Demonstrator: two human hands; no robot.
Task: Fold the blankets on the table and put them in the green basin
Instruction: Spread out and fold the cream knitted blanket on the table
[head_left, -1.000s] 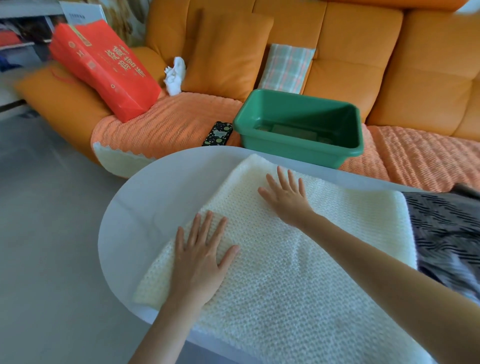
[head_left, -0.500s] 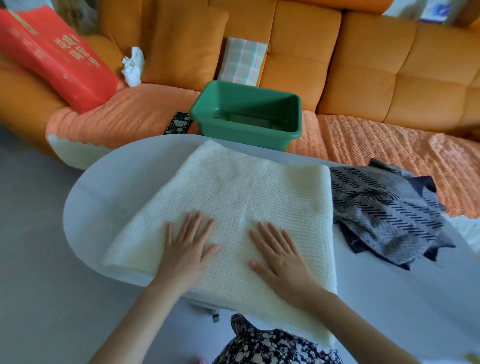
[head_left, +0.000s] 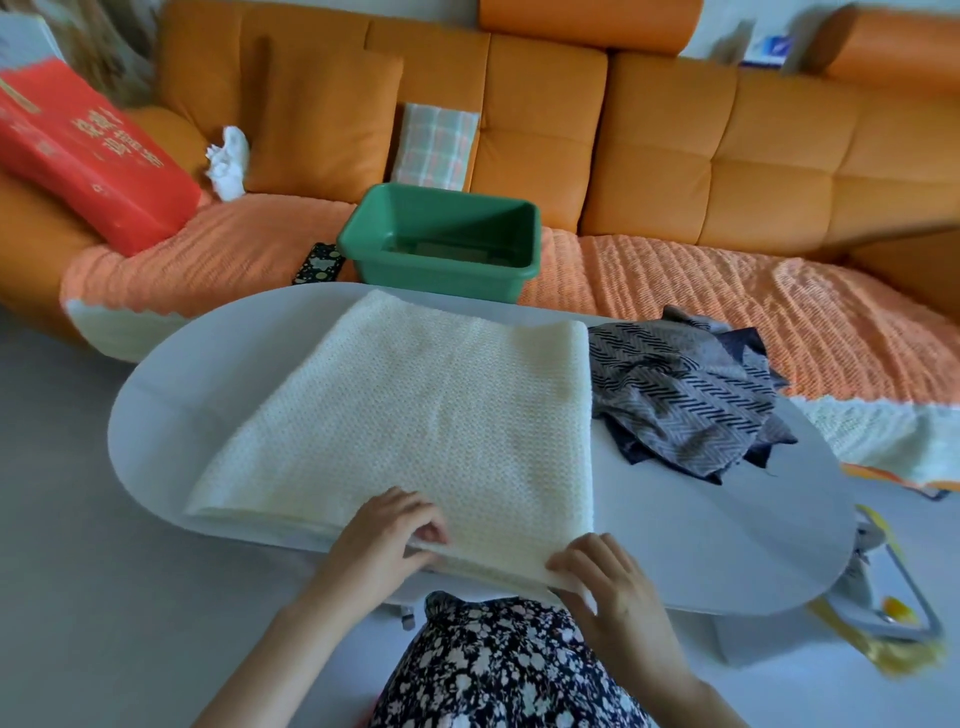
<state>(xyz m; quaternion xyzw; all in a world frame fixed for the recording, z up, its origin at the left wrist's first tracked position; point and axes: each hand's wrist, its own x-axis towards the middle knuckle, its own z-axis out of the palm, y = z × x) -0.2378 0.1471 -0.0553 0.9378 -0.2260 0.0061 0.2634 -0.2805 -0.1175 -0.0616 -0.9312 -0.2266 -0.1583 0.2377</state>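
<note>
Cream knitted blanket (head_left: 415, 415) lies flat on the table (head_left: 675, 519), nearer you than the green basin (head_left: 436, 270). Your left hand (head_left: 387, 540) and right hand (head_left: 608, 582) pinch its edge farthest from the basin. Lift evenly and align the corners.

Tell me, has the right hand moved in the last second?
Yes. The right hand drew back from the far side of the cream blanket, by the green basin, to the near edge of the table, where it pinches the blanket.

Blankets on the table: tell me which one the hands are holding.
The cream knitted blanket, lying flat: the left hand and right hand both pinch its near edge. The grey-and-navy patterned blanket sits crumpled to its right, untouched.
</note>
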